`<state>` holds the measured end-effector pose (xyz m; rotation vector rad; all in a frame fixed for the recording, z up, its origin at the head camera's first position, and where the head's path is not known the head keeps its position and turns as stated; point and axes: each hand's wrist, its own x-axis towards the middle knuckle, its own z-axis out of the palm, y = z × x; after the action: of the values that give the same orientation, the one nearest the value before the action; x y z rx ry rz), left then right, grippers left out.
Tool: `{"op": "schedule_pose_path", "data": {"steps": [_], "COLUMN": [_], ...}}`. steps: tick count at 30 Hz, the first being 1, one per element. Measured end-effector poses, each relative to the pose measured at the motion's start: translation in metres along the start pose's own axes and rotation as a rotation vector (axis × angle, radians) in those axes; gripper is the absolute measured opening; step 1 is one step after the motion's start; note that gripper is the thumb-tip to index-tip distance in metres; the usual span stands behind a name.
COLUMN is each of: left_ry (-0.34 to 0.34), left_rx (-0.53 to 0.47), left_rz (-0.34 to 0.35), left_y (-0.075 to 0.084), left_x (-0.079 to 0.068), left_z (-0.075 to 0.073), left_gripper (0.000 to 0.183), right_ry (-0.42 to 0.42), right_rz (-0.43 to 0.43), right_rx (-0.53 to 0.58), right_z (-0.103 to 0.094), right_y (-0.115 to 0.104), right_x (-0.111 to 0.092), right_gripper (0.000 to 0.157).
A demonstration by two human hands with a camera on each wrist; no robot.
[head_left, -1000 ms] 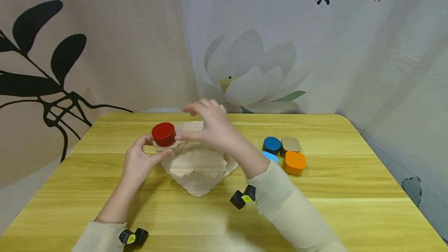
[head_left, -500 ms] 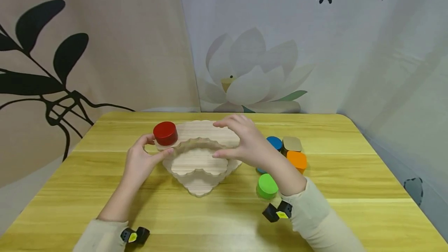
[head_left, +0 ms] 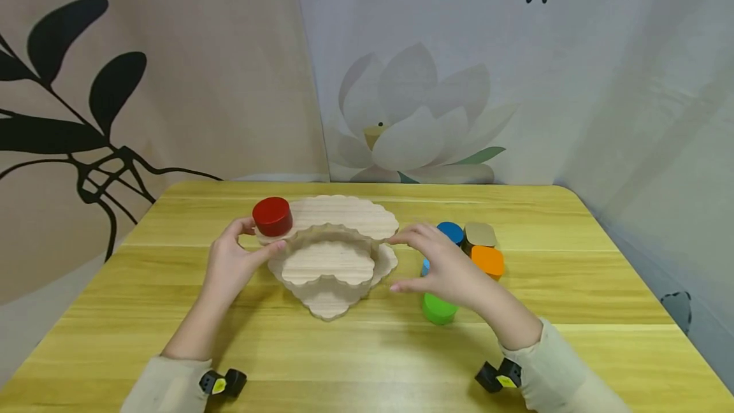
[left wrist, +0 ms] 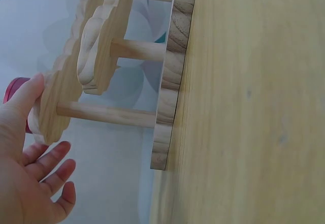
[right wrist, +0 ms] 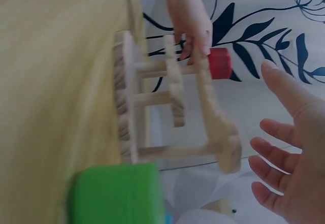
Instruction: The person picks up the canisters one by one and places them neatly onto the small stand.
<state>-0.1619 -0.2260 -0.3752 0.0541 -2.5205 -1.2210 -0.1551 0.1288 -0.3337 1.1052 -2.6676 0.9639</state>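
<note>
Seeing the red block [head_left: 272,216] resting on the left end of the wooden stand's top shelf [head_left: 344,215]. Pinching that end with the left hand [head_left: 229,263]. Since a second ago, drawing the right hand [head_left: 444,268] off, spread and empty, seemingly finishing with the red block. Leaving bare shelf rightward; passing the scalloped right end, nearing the green block [head_left: 439,310] and orange block [head_left: 487,262], with room over the near table [head_left: 321,362].

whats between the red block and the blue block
From the red block toward the blue block, the head view shows the wooden stand's upper tier, then part of the right hand.
</note>
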Motion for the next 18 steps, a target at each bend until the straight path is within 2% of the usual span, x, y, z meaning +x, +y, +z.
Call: {"op": "schedule_pose_path", "data": {"steps": [7,18], "left_ry": [-0.008,-0.014], "left_rx": [-0.011,-0.007], "left_rz": [-0.007,-0.019], "left_y": [0.001,0.001], "left_x": [0.000,0.000], "left_z": [0.000,0.000], "left_gripper": [0.065,0.064], "right_ry": [-0.043,-0.021], "right_rz": [0.056,0.167], "right_rx": [0.024,0.036], "right_z": [0.003,0.006], "right_y": [0.014,0.036], "right_x": [-0.022,-0.057], "right_gripper": [0.063,0.062]}}
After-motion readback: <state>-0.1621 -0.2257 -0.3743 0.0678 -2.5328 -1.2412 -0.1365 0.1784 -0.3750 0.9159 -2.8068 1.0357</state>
